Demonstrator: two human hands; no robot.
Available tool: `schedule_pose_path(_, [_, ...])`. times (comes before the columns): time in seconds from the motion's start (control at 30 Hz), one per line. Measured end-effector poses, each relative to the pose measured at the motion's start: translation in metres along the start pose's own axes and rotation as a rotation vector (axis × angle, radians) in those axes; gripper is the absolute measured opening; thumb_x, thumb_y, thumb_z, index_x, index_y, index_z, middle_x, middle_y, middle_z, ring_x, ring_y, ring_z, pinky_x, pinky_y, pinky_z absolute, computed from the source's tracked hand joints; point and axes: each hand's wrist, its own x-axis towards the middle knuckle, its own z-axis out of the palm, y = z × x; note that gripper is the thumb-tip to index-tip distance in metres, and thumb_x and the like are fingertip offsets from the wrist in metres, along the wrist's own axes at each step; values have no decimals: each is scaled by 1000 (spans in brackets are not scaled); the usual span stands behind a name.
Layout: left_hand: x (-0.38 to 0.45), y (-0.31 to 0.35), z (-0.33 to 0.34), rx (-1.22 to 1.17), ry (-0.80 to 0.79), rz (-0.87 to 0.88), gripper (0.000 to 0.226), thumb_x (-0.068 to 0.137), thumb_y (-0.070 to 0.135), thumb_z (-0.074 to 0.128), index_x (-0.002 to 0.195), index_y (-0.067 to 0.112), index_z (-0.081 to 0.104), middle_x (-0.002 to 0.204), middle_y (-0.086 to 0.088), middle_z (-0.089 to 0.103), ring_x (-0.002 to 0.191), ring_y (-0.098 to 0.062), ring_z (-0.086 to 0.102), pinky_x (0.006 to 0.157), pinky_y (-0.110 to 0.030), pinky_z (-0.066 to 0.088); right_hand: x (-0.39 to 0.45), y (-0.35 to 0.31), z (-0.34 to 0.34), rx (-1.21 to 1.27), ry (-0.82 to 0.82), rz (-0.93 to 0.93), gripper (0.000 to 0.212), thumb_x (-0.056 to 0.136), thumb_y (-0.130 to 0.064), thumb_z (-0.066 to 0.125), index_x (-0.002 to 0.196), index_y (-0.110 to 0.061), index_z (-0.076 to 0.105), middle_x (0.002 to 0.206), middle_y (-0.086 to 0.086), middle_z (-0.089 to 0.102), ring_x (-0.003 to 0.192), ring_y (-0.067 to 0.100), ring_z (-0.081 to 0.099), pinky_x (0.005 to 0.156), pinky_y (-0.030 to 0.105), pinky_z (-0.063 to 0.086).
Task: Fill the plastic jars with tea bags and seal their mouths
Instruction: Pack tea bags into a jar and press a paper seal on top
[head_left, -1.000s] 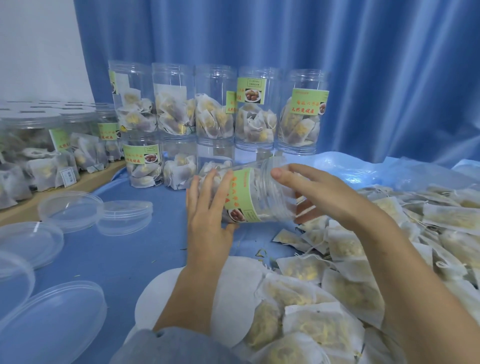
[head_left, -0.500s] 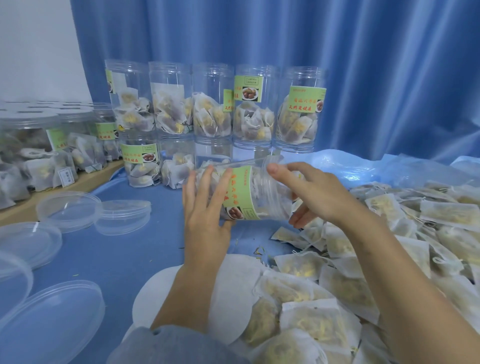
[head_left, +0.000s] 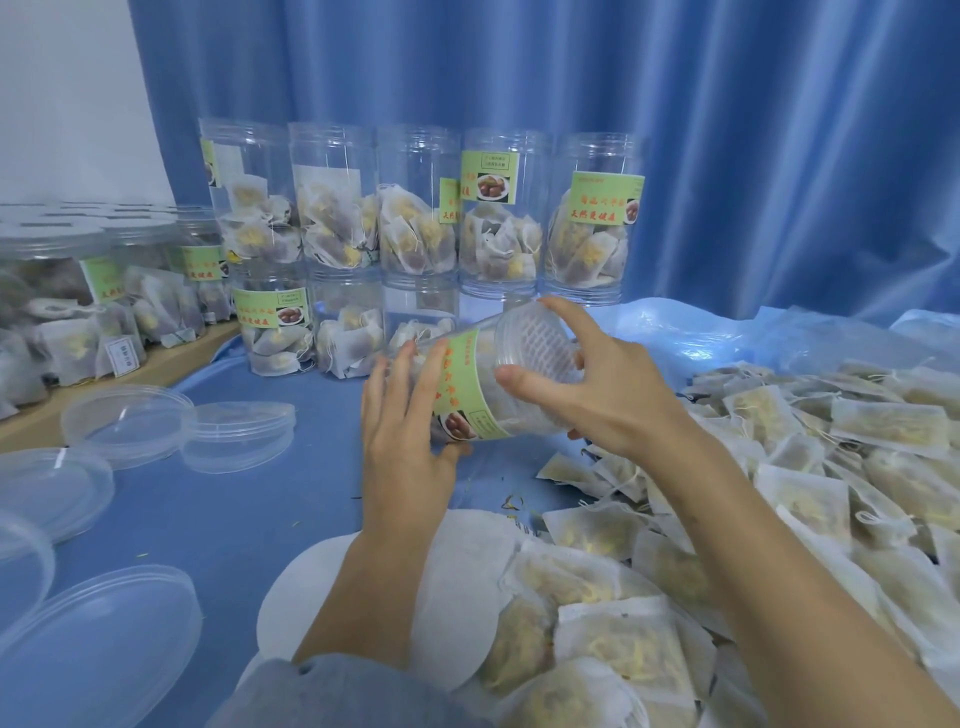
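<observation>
A clear plastic jar (head_left: 483, 384) with a green label lies tilted on its side above the blue table, its mouth toward the right. My left hand (head_left: 402, 415) grips its base end from below. My right hand (head_left: 608, 384) spreads over the mouth, thumb and forefinger on the rim, where a white patterned disc (head_left: 535, 343) sits. A heap of tea bags (head_left: 779, 493) covers the table to the right and in front. Round white discs (head_left: 457, 597) lie beneath my left forearm.
Filled jars (head_left: 421, 218) stand stacked in two rows at the back against a blue curtain. More capped jars (head_left: 62, 301) sit on a wooden ledge at left. Several clear lids (head_left: 182, 431) lie on the blue table (head_left: 234, 519) at the left.
The jar has turned so its mouth faces me more. My right hand has shifted over the mouth, fingers spread on the rim. The left hand keeps its hold.
</observation>
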Motion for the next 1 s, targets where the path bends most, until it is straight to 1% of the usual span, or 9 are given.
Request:
schedule_pose_path(0.2, [2, 4, 3, -171, -15, -109, 101, 62, 7, 85, 145, 24, 30, 150, 2, 34, 141, -20, 27, 111, -45, 32, 3, -6, 0, 222, -27, -6, 117, 41, -83, 67, 142, -44, 24, 137, -7, 37, 129, 11, 38, 104, 33, 35])
schedule_pose_path(0.3, [2, 8, 3, -338, -74, -200, 107, 59, 12, 88, 144, 35, 29, 144, 10, 42, 131, -7, 42, 103, -30, 42, -1, -12, 1, 215, -1, -109, 124, 47, -66, 80, 148, -38, 12, 146, -12, 27, 126, -1, 27, 102, 24, 25])
schedule_pose_path(0.4, [4, 17, 7, -460, -110, -291, 106, 57, 11, 89, 138, 48, 31, 124, 24, 52, 100, 21, 50, 76, -1, 43, 0, -15, 1, 360, 121, -105, 127, 49, -50, 87, 148, -33, 10, 143, -11, 37, 128, 4, 37, 105, 27, 33])
schedule_pose_path(0.53, [19, 30, 14, -603, -177, -399, 98, 53, -2, 87, 127, 46, 45, 106, 23, 65, 97, 7, 60, 77, -11, 48, 4, -16, 1, 620, 178, 8, 94, 53, -41, 88, 133, -25, 40, 117, -15, 60, 107, 1, 57, 96, 30, 47])
schedule_pose_path(0.6, [29, 38, 10, -597, -254, -420, 93, 49, -5, 87, 124, 34, 50, 102, 14, 68, 96, -2, 63, 76, -17, 52, 5, -14, 1, 706, 199, 58, 75, 55, -43, 87, 120, -27, 53, 108, -17, 65, 100, -1, 61, 91, 29, 50])
schedule_pose_path(0.77, [65, 53, -16, -371, -503, -453, 93, 39, -1, 89, 121, 18, 48, 112, -5, 65, 107, -25, 60, 95, -46, 49, 2, -21, 3, 694, 280, 60, 80, 46, -51, 86, 118, -34, 54, 109, -17, 63, 104, 7, 60, 87, 27, 50])
schedule_pose_path(0.83, [77, 58, -34, -266, -576, -377, 94, 40, 0, 91, 122, 19, 48, 110, -2, 67, 105, -20, 62, 93, -42, 51, 0, -31, 4, 722, 299, 25, 89, 44, -49, 86, 124, -34, 52, 114, -16, 63, 107, 7, 59, 93, 33, 50])
schedule_pose_path(0.93, [87, 66, -67, -98, -569, -233, 86, 40, 8, 94, 109, 35, 51, 96, 21, 65, 91, 5, 60, 78, -8, 47, -8, -49, 6, 780, 321, -62, 91, 48, -40, 89, 129, -33, 49, 116, -19, 62, 107, -2, 57, 94, 27, 48])
schedule_pose_path(1.0, [88, 68, -89, -31, -527, -173, 93, 34, 16, 94, 114, 32, 49, 101, 21, 63, 96, -1, 59, 79, -12, 47, -18, -65, 8, 832, 318, -142, 93, 50, -40, 89, 132, -34, 45, 119, -21, 60, 110, -7, 54, 94, 22, 46])
